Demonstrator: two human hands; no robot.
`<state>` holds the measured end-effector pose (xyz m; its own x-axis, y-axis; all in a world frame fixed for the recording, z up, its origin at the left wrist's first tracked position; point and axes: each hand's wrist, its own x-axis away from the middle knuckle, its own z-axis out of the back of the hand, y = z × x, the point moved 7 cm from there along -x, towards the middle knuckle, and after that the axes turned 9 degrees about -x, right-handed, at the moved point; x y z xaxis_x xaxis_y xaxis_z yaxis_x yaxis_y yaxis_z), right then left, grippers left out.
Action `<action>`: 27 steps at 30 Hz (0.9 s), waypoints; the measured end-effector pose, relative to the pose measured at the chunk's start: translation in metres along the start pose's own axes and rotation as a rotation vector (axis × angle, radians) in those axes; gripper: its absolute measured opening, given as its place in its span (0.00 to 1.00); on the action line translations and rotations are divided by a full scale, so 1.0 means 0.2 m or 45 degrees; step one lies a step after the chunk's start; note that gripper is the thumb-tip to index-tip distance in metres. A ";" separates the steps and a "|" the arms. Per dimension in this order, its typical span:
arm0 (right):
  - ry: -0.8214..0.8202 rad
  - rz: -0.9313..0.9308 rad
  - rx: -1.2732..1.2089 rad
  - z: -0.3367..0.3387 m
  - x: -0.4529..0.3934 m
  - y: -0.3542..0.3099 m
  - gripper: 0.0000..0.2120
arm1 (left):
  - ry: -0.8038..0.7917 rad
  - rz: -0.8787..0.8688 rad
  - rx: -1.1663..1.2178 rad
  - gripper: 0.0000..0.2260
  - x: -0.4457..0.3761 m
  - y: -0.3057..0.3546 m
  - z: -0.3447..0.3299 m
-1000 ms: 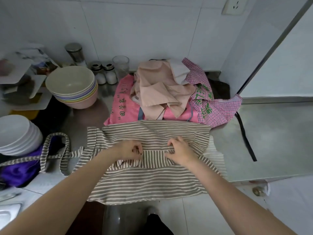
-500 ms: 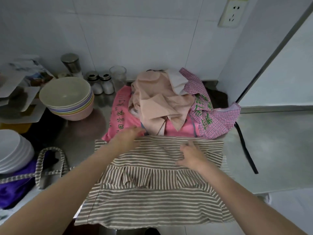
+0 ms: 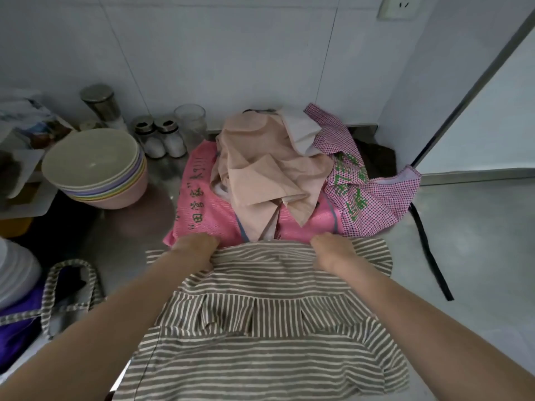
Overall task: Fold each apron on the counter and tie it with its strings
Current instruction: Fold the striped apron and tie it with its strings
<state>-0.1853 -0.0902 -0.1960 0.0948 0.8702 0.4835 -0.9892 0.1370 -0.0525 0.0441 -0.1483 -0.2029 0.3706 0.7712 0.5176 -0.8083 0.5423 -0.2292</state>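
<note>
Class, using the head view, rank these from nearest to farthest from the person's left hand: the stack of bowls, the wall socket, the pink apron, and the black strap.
From the left hand:
1. Pink apron, just beyond the fingers.
2. Stack of bowls, further left and back.
3. Black strap, across the counter on the right.
4. Wall socket, high on the back wall, right.

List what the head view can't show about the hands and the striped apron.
- Left hand and right hand: fingers curled over the far edge of the striped apron, fingertips hidden.
- Apron's near hem: cut by bottom edge.
- Apron's strap: runs off left edge.
</note>
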 end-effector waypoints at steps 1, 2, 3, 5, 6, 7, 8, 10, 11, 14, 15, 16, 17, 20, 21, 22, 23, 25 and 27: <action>-0.001 -0.018 0.010 0.04 -0.01 0.01 0.15 | -0.011 -0.020 0.017 0.22 0.01 -0.01 0.02; 0.003 -0.040 -0.002 0.08 -0.02 0.02 0.15 | -0.003 -0.022 0.021 0.22 0.01 -0.04 0.05; 0.025 -0.062 -0.043 0.13 -0.03 0.03 0.14 | 0.020 0.000 0.032 0.22 0.01 -0.07 0.10; 0.123 -0.095 -0.189 0.23 -0.05 0.04 0.12 | 0.103 0.090 0.019 0.19 0.03 -0.13 0.20; 0.191 -0.102 -0.267 0.28 -0.05 0.04 0.11 | 0.167 0.131 -0.018 0.18 0.04 -0.15 0.26; 0.258 -0.106 -0.341 0.31 -0.05 0.04 0.10 | 0.239 0.172 -0.069 0.17 0.05 -0.16 0.31; 0.322 -0.100 -0.407 0.34 -0.03 0.05 0.10 | 0.310 0.213 -0.107 0.18 0.07 -0.18 0.34; 0.445 -0.059 -0.487 0.38 0.02 0.05 0.11 | 0.446 0.271 -0.148 0.21 0.13 -0.19 0.38; 0.492 -0.037 -0.503 0.40 0.05 0.05 0.11 | 0.520 0.281 -0.176 0.23 0.16 -0.18 0.38; 0.533 0.003 -0.480 0.37 0.19 0.04 0.11 | 0.753 0.179 -0.198 0.26 0.27 -0.12 0.32; 0.536 0.012 -0.459 0.35 0.24 0.03 0.10 | 0.826 0.125 -0.215 0.25 0.30 -0.09 0.29; 0.541 0.023 -0.441 0.32 0.29 0.01 0.10 | 0.858 0.077 -0.222 0.24 0.34 -0.07 0.24; 0.535 0.025 -0.421 0.29 0.33 0.00 0.10 | 0.839 0.031 -0.237 0.23 0.35 -0.04 0.19; 0.440 0.041 -0.294 0.15 0.44 -0.03 0.12 | 0.822 -0.084 -0.289 0.15 0.46 0.03 0.07; 0.392 0.048 -0.246 0.09 0.47 -0.04 0.13 | 0.802 -0.119 -0.294 0.15 0.49 0.05 0.03; 0.342 0.047 -0.197 0.03 0.49 -0.05 0.13 | 0.739 -0.147 -0.292 0.16 0.49 0.07 -0.02; 0.297 0.035 -0.156 -0.03 0.51 -0.05 0.13 | 0.638 -0.169 -0.274 0.19 0.49 0.08 -0.07; 0.228 -0.001 -0.119 -0.15 0.55 -0.06 0.17 | 0.527 -0.128 -0.280 0.25 0.52 0.11 -0.14; 0.198 -0.036 -0.096 -0.24 0.58 -0.06 0.21 | 0.379 -0.060 -0.233 0.22 0.55 0.12 -0.19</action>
<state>-0.1562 0.0308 -0.1814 0.1443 0.9275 0.3448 -0.9752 0.1924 -0.1095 0.0818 -0.0381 -0.1834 0.5444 0.7928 0.2739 -0.7020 0.6094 -0.3687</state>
